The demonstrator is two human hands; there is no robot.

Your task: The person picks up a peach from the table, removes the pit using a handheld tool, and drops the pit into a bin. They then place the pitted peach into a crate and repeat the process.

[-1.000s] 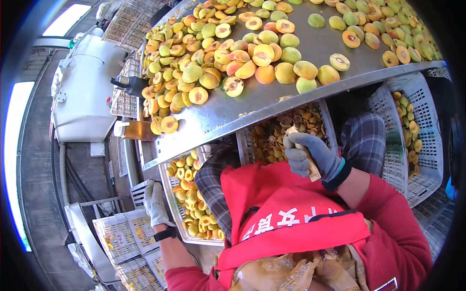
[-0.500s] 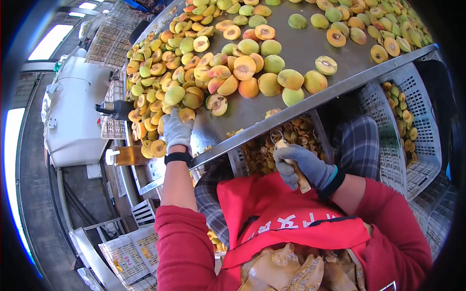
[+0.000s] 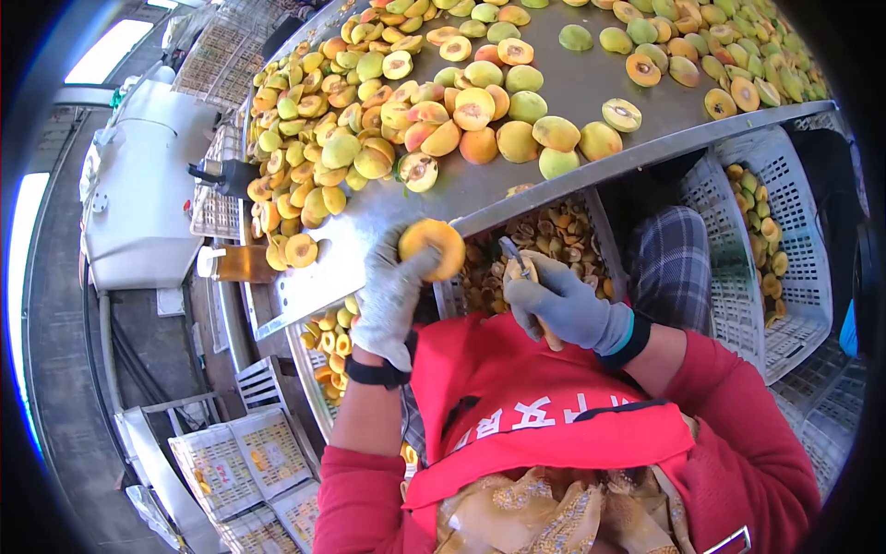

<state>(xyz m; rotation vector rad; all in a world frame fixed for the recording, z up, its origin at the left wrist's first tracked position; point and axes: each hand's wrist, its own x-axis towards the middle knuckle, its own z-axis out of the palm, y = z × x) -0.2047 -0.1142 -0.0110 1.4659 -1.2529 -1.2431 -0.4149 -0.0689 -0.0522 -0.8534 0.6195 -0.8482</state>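
Note:
My left hand (image 3: 388, 295), in a pale work glove, grips a peach half (image 3: 432, 249) near the metal table's front edge, its cut face showing and the thumb over its middle. My right hand (image 3: 572, 309), in a grey glove, is closed round a pitting knife (image 3: 519, 263) with a light wooden handle and a metal tip. The knife tip points up, a short gap to the right of the peach half. Many more halves (image 3: 473, 108) lie heaped on the table (image 3: 554, 78), some cut side up.
Below the table edge sits a crate (image 3: 604, 235) of small brownish pieces. Another white crate (image 3: 784, 222) with fruit stands at right. A crate of yellow halves (image 3: 330, 343) is under my left arm. A bottle of amber liquid (image 3: 242, 263) stands left of the table.
My left hand has come from the fruit pile toward my body and now holds a peach half. My right hand has shifted slightly left with the knife, whose tip has turned.

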